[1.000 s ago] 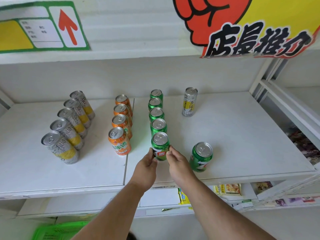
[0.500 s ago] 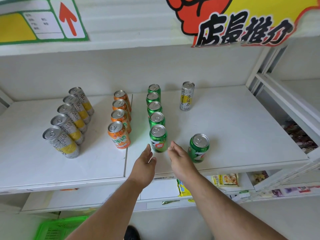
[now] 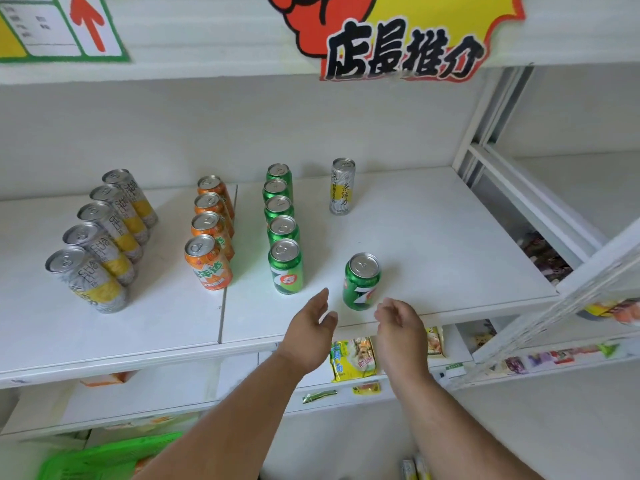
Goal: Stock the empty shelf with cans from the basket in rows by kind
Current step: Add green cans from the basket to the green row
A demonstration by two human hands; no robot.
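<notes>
- Head view: a white shelf (image 3: 433, 244) is seen from above and in front, w/ cans stood upright in rows running front to back.
- Far left: a row of five silver-and-yellow cans (image 3: 104, 233), slanting back toward the right.
- Next row: four orange cans (image 3: 209, 230), the front one (image 3: 207, 263) just beside the seam between the two shelf boards.
- Centre: a row of five green cans (image 3: 282, 223), close-packed; front can (image 3: 285, 266) shows a red-and-white logo.
- One lone silver-and-yellow can (image 3: 342, 186) is stood at the back, right of the green row and apart from it.
- A sixth green can (image 3: 362, 281) is stood upright near the shelf's front edge, right of the green row's front can and not in line w/ it.
- Left hand (image 3: 308, 330) is held w/ fingers straight and loosely spread, nothing gripped; it is poised just left of the stray green can, not touching.
- Right hand (image 3: 398, 327) is held w/ fingers relaxed, slightly curled, nothing in it; just right of and in front of that same can (no contact seen).
- The stray can is thus flanked by both hands.
- Lower left corner: part of a green basket (image 3: 107, 455) is seen, blurred; contents can't be told.
- Below the shelf: a yellow snack packet (image 3: 353, 358) on a lower shelf.
- Above: a red-and-yellow sign (image 3: 398, 39) w/ black characters, and a green-bordered label w/ a red arrow (image 3: 86, 24) at top left.
</notes>
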